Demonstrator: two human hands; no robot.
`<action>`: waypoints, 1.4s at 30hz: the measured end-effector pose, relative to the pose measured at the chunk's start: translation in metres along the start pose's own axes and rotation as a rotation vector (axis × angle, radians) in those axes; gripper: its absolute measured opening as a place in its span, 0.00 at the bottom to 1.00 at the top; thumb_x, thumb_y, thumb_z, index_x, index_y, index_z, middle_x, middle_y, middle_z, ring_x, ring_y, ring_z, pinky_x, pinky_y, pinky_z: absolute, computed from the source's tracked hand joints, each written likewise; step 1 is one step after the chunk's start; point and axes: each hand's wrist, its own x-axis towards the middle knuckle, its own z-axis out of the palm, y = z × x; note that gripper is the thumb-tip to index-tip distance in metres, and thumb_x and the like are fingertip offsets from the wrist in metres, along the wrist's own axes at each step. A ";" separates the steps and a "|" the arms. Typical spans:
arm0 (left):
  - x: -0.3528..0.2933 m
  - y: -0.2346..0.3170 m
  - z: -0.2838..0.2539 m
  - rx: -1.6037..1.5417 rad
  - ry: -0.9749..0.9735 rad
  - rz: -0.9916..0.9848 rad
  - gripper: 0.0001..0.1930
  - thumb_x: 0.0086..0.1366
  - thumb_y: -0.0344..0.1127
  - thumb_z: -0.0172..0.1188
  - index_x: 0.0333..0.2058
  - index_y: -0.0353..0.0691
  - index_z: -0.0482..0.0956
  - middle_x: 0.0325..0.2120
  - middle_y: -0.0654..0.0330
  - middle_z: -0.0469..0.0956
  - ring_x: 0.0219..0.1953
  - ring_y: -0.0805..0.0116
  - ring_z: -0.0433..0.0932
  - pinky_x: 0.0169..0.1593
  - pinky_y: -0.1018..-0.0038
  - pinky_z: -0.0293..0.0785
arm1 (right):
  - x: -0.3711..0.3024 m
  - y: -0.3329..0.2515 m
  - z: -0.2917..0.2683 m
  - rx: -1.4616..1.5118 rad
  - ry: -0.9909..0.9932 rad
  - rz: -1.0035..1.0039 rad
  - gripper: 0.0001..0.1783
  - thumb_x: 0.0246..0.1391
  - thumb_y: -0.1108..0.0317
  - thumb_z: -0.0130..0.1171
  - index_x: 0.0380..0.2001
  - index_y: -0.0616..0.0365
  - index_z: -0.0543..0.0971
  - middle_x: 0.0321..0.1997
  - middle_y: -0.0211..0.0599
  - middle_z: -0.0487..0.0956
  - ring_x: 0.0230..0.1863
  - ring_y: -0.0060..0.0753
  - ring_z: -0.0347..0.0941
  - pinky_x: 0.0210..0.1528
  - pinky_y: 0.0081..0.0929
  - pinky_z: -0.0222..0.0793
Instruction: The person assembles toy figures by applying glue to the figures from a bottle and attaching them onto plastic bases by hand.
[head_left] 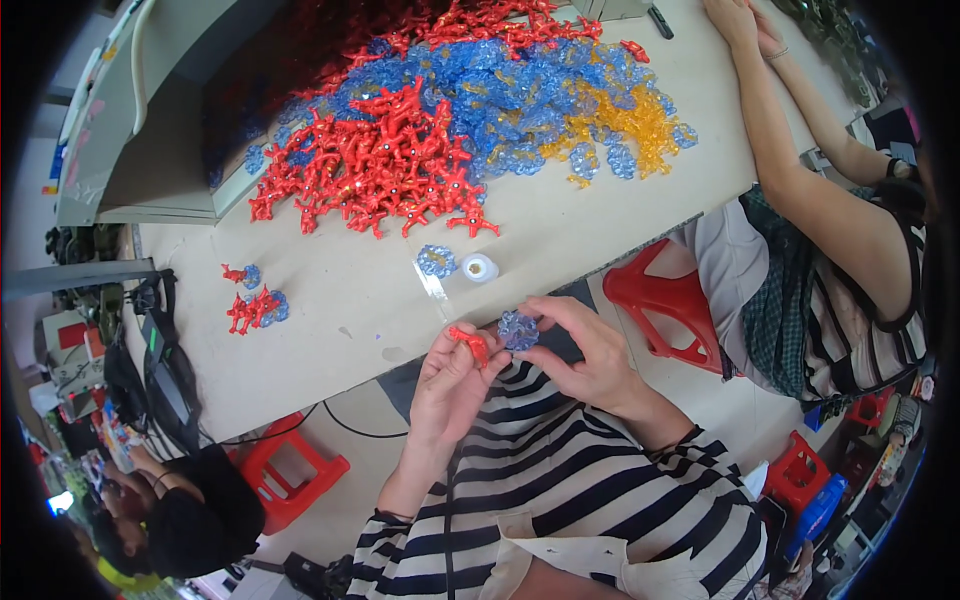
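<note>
Head view, looking down: nearest is the person's striped black-and-white shirt [600, 470], and just beyond it both hands work at the near edge of the counter [330, 320]. The left hand [447, 385] pinches a small red figure [469, 346] between thumb and fingers; the right hand [597, 362] pinches a clear blue piece [518, 330] by its side, thumb below and forefinger above. The two parts are close together, but whether they touch cannot be told. A little farther stand a round white container [479, 268] and, just beside it on the left, a loose blue disc [436, 260]. Well to the left lie small red-and-blue groups [252, 311]. Farther back spreads a heap of red figures [375, 165], with a blue heap [480, 90] behind it and yellow pieces [645, 130] at its right; more red pieces [490, 28] lie farthest. To the right, a co-worker's forearm [765, 110] rests by the counter's edge, near a red stool [630, 285].
</note>
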 end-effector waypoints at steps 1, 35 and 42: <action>0.000 0.000 -0.001 0.007 -0.007 -0.002 0.10 0.63 0.33 0.52 0.42 0.41 0.69 0.37 0.57 0.72 0.43 0.67 0.71 0.51 0.68 0.69 | 0.002 -0.001 -0.001 -0.001 0.001 -0.002 0.27 0.38 0.77 0.66 0.45 0.64 0.70 0.40 0.42 0.76 0.36 0.33 0.74 0.38 0.24 0.71; -0.002 -0.003 0.003 0.317 0.080 0.170 0.09 0.59 0.24 0.55 0.39 0.36 0.70 0.37 0.59 0.74 0.35 0.75 0.73 0.37 0.81 0.69 | 0.001 0.002 0.014 0.018 0.028 -0.080 0.21 0.35 0.80 0.64 0.39 0.63 0.75 0.40 0.44 0.75 0.39 0.37 0.74 0.40 0.26 0.71; -0.003 -0.005 0.009 0.390 0.091 0.273 0.08 0.57 0.20 0.55 0.36 0.35 0.71 0.38 0.56 0.73 0.37 0.74 0.73 0.42 0.81 0.71 | 0.000 0.001 0.016 -0.021 0.023 -0.153 0.22 0.34 0.80 0.65 0.39 0.64 0.75 0.40 0.45 0.75 0.40 0.42 0.74 0.41 0.28 0.71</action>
